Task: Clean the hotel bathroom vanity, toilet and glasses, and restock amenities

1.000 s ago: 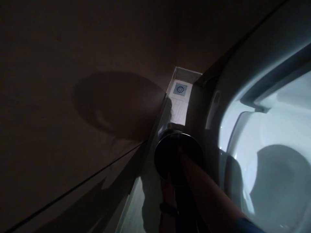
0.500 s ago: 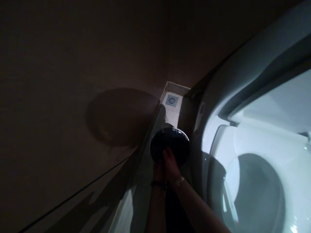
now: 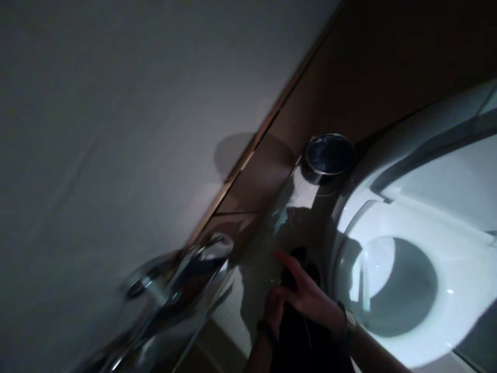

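Note:
A round dark container (image 3: 330, 155) with a shiny rim stands in the far corner, between the wall and the toilet (image 3: 396, 274). My right hand (image 3: 305, 292) is low in the middle, well short of the container, its index finger stretched out and nothing seen in it. Touching or overlapping its near side is my left hand (image 3: 274, 310), with a dark band at the wrist. The left fingers look bunched, but dimness and blur hide their exact pose.
A blurred chrome fixture (image 3: 171, 285) juts in at the lower left. The pale wall (image 3: 155, 103) has a brown lower strip (image 3: 258, 168) along its base. The toilet takes up the right side, and a narrow floor strip (image 3: 305, 189) runs beside it.
The dark round thing that was at my hands now stands apart in the corner, where the floor drain showed. My hands have drawn back and parted from it. The view has swung left.

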A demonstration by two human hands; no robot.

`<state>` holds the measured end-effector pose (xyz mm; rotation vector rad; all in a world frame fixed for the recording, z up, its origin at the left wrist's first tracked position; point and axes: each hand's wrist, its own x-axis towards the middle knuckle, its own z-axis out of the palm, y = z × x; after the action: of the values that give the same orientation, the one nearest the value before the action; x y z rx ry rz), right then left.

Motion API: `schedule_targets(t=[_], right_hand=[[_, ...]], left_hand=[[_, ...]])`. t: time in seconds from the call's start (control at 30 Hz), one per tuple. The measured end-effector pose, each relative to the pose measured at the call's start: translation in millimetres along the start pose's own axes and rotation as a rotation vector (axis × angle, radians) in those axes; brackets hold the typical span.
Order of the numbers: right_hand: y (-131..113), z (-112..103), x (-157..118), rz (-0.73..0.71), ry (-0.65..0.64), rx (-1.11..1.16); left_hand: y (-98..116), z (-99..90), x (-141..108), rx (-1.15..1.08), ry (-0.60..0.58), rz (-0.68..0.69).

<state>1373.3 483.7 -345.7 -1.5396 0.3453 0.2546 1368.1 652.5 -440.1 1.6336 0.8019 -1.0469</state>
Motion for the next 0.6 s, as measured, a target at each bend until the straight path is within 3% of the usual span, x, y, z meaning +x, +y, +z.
schedule_targets(t=[0.07,0.13,0.2,0.23,0.3,0.4,0.5,0.6], right_hand=[[-1.5,26.8,5.0,0.020,-0.159,0.021],[-1.1,60.9,16.9,-0.001,-0.264,0.069],[-0.7,95.0,29.3,-0.034,-0.314,0.128],[-0.6,109.4,34.3,-0.040,-0.326,0.153],[-0.4,130.0,39.6,-0.016,-0.321,0.166],[0.3,140.2,31.1,0.032,-0.204,0.068],[0.1,134.0,3.1,0.087,-0.148,0.014],[-5.7,117.1,-37.6,0.111,-0.117,-0.027]], left_hand=[[-35.8,-74.6,-61.0,-0.013,0.158,-0.095],[-59.7,-135.4,-117.0,-0.081,0.286,-0.147],[-69.3,-175.6,-161.2,-0.209,0.382,-0.167],[-68.6,-186.8,-178.0,-0.286,0.409,-0.156],[-56.5,-192.3,-201.4,-0.425,0.407,-0.094],[-18.7,-170.1,-211.5,-0.576,0.279,0.106],[24.2,-137.8,-195.9,-0.748,0.196,0.251],[51.8,-115.8,-173.6,-0.855,0.047,0.335]])
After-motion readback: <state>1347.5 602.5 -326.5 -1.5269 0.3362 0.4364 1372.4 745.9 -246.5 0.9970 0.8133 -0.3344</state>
